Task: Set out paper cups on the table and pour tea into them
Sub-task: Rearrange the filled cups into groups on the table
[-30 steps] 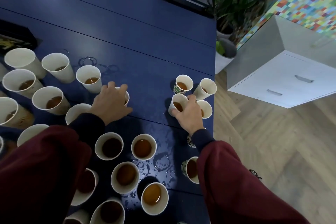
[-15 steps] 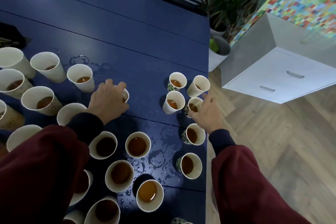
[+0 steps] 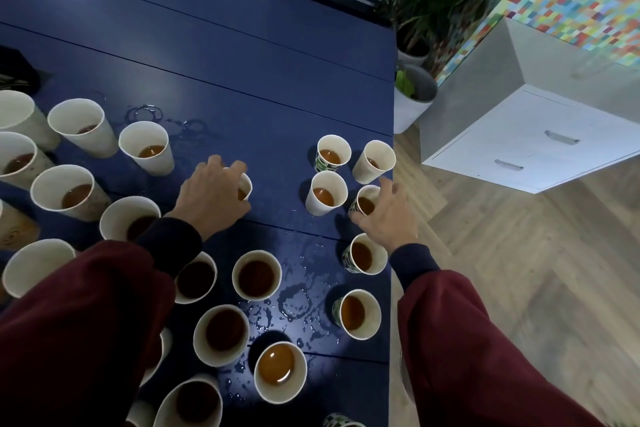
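Paper cups (image 3: 145, 140) are set upright on the blue slatted table (image 3: 207, 45), long axes vertical, mouths up, brown tea (image 3: 275, 366) inside. A small white cup (image 3: 246, 185) is gripped from above by the left hand (image 3: 211, 198). At its 3 o'clock, near the table edge, a green-patterned cup (image 3: 364, 201) (print unreadable) is clasped by the right hand (image 3: 388, 222). Glossy spilled drops (image 3: 294, 302) are seen at 6 o'clock.

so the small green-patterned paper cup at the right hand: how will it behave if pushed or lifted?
The small green-patterned paper cup likely has a soft wall, so a hard squeeze could dent it. It holds brown tea, so a quick shove may slop. Puddles on the dark blue table suggest it could slide readily.
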`<state>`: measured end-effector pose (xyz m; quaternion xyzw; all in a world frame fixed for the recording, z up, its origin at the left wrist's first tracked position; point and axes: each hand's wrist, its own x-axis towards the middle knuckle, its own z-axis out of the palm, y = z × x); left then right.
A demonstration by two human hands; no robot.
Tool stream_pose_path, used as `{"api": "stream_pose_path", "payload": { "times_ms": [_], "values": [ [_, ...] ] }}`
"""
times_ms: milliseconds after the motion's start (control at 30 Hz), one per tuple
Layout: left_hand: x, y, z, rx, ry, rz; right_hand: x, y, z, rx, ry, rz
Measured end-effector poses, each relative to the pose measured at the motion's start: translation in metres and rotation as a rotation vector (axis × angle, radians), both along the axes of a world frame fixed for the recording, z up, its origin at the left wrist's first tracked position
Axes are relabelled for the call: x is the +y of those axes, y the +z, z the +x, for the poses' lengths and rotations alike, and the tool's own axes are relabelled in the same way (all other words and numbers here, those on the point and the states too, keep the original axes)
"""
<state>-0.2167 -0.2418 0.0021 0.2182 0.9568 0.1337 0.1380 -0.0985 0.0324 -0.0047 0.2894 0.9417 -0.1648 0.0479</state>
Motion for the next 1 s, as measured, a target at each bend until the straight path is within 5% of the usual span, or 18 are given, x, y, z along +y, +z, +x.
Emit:
{"api": "stream_pose_path", "payload": {
  "times_ms": [167,467,1000],
  "values": [
    [0.002,-0.001,0.0,-0.012,-0.001,-0.019,-0.033,0.006,-0.018,0.222,0.204,-0.023],
    [0.002,-0.003,0.001,-0.01,-0.004,-0.011,-0.051,-0.004,-0.036,0.066,0.358,-0.046],
    [0.002,0.01,0.01,0.073,0.016,0.074,-0.04,0.027,0.011,0.226,0.184,-0.081]
  ]
}}
